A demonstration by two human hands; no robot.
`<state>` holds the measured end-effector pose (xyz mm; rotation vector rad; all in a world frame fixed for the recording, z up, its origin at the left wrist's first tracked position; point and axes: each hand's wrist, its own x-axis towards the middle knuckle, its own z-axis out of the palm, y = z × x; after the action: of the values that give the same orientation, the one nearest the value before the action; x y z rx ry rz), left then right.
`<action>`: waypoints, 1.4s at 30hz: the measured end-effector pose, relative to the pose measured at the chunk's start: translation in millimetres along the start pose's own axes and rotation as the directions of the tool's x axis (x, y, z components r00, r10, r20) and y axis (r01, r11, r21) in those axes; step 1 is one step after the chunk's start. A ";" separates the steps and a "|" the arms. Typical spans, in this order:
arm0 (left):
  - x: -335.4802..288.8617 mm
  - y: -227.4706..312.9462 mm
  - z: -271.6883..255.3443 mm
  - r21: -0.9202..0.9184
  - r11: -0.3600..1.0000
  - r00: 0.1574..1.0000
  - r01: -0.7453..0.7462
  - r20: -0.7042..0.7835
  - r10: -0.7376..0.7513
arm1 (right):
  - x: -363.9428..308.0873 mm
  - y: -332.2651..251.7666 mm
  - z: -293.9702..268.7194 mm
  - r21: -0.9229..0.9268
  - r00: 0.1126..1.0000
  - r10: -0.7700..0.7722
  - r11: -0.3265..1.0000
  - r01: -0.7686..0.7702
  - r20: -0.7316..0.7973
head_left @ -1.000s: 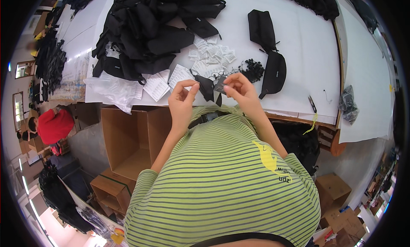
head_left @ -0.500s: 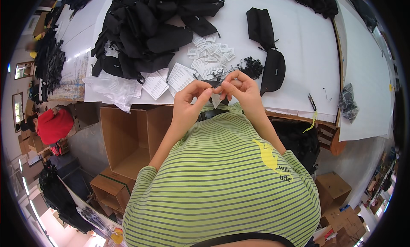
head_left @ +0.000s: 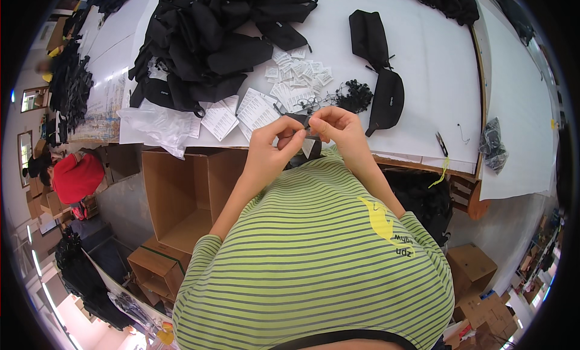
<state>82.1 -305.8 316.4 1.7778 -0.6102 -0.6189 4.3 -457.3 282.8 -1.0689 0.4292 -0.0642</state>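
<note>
Over the table's front edge my left hand (head_left: 270, 149) and my right hand (head_left: 344, 132) meet, thumbs and forefingers pinched close together. What sits between the fingertips is too small to make out. A small white tag (head_left: 309, 146) shows just below them, beside a dark piece partly hidden by my hands. Beyond the fingers lie a tangle of black strings (head_left: 353, 96) with small dark ends, several small white tags (head_left: 296, 70), and larger printed white sheets (head_left: 257, 110). Two black zip pouches, a nearer one (head_left: 385, 101) and a farther one (head_left: 368, 38), lie to the right.
A big heap of black pouches (head_left: 205, 48) covers the table's far left, with a clear plastic bag (head_left: 156, 127) before it. Thread snips (head_left: 441, 144) lie near the right edge. An open cardboard box (head_left: 175, 193) stands below the table. A person in red (head_left: 77, 176) is at far left.
My left fingertips have shifted slightly right and down, and the right fingers have curled in more. The white tag beneath them has moved a little and shows less.
</note>
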 end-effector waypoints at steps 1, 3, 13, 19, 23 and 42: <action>0.0 -0.2 -0.2 -0.013 1.000 1.000 0.001 -0.008 -0.001 | 0.4 0.5 -0.5 0.000 1.000 0.001 1.000 -0.001 -0.001; 0.1 0.0 -1.1 -0.008 1.000 1.000 0.002 -0.004 -0.002 | 0.8 1.3 -1.3 0.010 1.000 0.023 1.000 -0.023 0.012; 0.1 0.6 -1.1 0.040 0.999 1.000 -0.020 0.014 0.020 | 0.6 1.8 -3.4 -0.038 0.998 0.050 0.998 -0.049 0.028; -0.7 -2.6 0.0 0.026 1.000 1.000 -0.014 -0.010 0.014 | 0.0 2.4 -2.2 -0.032 0.999 0.036 0.999 -0.036 0.022; -0.3 -3.8 1.3 0.046 0.999 1.000 -0.022 -0.021 0.023 | -3.2 3.2 4.5 -0.132 0.997 -0.053 0.990 0.046 -0.051; -3.4 -9.2 28.9 0.177 0.964 0.797 -0.199 0.602 0.054 | 54.6 32.0 -25.6 -0.929 0.923 0.235 0.288 0.234 0.305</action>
<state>61.0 -321.0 300.4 1.7251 -1.2704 -1.0610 39.9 -477.0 227.9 -2.2851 0.0291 0.5007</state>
